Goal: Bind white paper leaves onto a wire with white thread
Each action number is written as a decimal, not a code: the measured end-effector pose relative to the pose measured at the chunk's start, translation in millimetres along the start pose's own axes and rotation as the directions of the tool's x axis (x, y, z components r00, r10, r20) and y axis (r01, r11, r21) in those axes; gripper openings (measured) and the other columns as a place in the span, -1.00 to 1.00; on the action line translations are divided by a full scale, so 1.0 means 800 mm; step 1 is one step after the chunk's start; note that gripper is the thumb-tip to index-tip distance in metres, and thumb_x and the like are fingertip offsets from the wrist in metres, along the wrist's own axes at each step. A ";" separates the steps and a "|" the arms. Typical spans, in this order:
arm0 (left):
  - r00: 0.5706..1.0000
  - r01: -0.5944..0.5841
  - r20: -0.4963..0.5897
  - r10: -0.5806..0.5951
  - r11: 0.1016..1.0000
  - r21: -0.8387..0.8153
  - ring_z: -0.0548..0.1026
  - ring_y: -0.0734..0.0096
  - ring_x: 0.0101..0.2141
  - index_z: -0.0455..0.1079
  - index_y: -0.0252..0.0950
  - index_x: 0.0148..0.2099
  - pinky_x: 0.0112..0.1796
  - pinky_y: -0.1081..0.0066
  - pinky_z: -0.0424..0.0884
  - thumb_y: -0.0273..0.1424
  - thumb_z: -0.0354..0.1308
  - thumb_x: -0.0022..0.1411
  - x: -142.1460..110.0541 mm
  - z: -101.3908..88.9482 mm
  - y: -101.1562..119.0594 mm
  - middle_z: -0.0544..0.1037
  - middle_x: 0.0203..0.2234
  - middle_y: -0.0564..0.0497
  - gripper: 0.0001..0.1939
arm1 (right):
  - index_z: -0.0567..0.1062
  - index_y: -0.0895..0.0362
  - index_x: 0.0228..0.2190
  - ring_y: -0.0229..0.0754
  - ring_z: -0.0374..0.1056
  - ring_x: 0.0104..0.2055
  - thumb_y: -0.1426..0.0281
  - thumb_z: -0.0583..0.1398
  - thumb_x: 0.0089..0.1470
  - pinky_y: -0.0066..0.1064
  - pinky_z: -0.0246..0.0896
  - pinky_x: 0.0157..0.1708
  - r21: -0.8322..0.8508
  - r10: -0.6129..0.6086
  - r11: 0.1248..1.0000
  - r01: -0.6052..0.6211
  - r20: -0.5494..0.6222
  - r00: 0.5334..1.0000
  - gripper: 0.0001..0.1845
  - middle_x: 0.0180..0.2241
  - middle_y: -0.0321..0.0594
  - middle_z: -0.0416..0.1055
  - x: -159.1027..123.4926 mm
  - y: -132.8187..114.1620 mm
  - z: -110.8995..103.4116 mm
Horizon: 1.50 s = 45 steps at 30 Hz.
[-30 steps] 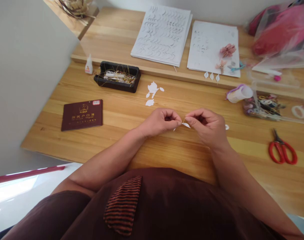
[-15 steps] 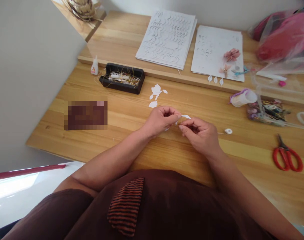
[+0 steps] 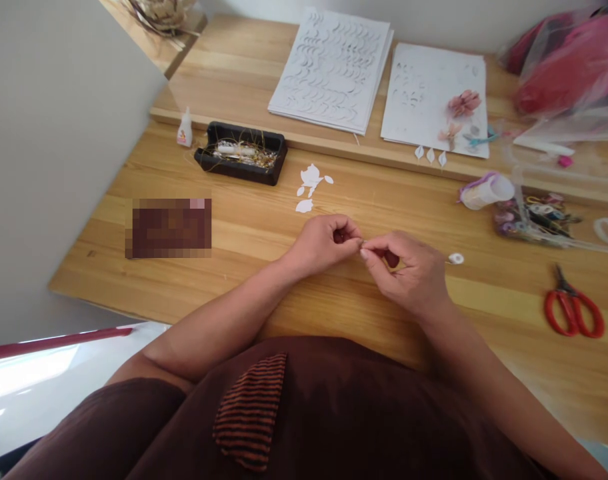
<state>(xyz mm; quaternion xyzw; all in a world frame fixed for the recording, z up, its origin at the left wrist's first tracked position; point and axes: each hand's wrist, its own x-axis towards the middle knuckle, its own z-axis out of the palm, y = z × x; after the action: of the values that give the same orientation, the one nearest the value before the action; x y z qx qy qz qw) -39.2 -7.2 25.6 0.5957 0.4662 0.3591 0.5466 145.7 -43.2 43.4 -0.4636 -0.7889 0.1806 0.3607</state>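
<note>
My left hand [image 3: 329,245] and my right hand [image 3: 407,270] meet fingertip to fingertip above the wooden table, both closed in a pinch. What they hold is almost wholly hidden; only a tiny pale bit shows between the tips. Earlier views show a white leaf-shaped paper petal at my left fingertips. From a small white spool [image 3: 456,259] just right of my right hand, a short strand runs toward that hand. Beyond my left hand lie several white paper petals [image 3: 311,176], with one larger cut piece [image 3: 305,206] nearer to me.
Red-handled scissors [image 3: 574,310] lie at right, near a clear box of trinkets [image 3: 539,223] and a white tube [image 3: 487,191]. A black tray [image 3: 241,175], a glue bottle [image 3: 185,130] and a blurred dark booklet [image 3: 171,229] are at left. Paper stacks [image 3: 329,73] rest on the raised ledge.
The white petal and gold wire seen between my fingers are now hidden. My right hand has come up against my left fingertips. The view has shifted slightly.
</note>
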 end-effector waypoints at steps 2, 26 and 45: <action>0.999 -0.018 0.044 0.018 1.000 -0.008 0.33 0.59 -0.50 0.49 -0.34 -0.37 -0.44 0.52 0.25 -0.44 0.27 0.13 -0.001 0.000 -0.002 0.49 -0.53 0.10 -0.93 | 0.58 0.00 -0.36 -0.22 0.33 -0.49 0.46 0.29 0.15 -0.32 0.24 -0.46 0.007 0.029 1.000 -0.029 -0.031 0.999 -0.90 -0.46 -0.29 0.53 0.002 0.002 -0.006; 0.994 0.017 -0.099 -0.040 0.974 -0.227 0.31 0.62 -0.55 0.43 -0.32 -0.37 -0.48 0.51 0.24 -0.34 0.30 0.13 0.004 -0.001 0.000 0.45 -0.56 0.13 -0.84 | 0.60 0.05 -0.37 -0.32 0.26 -0.58 0.41 0.30 0.17 -0.41 0.18 -0.54 0.152 0.191 0.970 -0.191 0.012 0.981 -0.93 -0.53 -0.36 0.50 -0.008 0.001 0.015; 0.972 0.140 0.231 -0.054 0.917 -0.375 0.27 0.64 -0.58 0.48 -0.32 -0.35 -0.52 0.52 0.17 -0.31 0.36 0.14 -0.001 -0.005 0.009 0.43 -0.59 0.13 -0.81 | 0.57 0.06 -0.47 -0.35 0.14 -0.65 0.21 0.45 -0.05 -0.46 0.05 -0.66 0.584 0.478 0.639 -0.501 0.208 0.853 -0.76 -0.63 -0.39 0.37 0.014 0.035 0.000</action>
<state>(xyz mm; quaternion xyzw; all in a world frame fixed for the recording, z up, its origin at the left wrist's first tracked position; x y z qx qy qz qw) -42.4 -6.6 33.7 0.4871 0.3527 0.3500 0.7183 158.9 -19.4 30.7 -0.5116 -0.5356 0.5275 0.4161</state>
